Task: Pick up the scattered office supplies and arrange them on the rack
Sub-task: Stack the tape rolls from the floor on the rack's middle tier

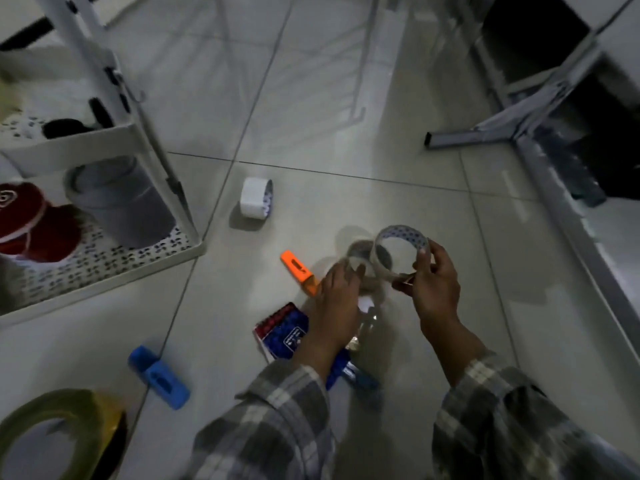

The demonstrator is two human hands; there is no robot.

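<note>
My right hand (434,285) holds a clear tape roll (398,249) upright above the tiled floor. My left hand (337,296) grips a second, blurred clear tape roll (360,265) just to its left. On the floor lie a white tape roll (255,199), an orange cutter (298,271), a blue spiral notebook (282,329), a blue stapler-like item (159,377) and another blue object (360,377) partly hidden under my left forearm. The white rack (104,258) stands at the left.
The rack's lower shelf holds a large grey tape roll (117,199) and a red-and-white soft item (31,223). A yellow-green tape roll (59,431) sits at the bottom left. Metal table legs (519,133) stand at the right.
</note>
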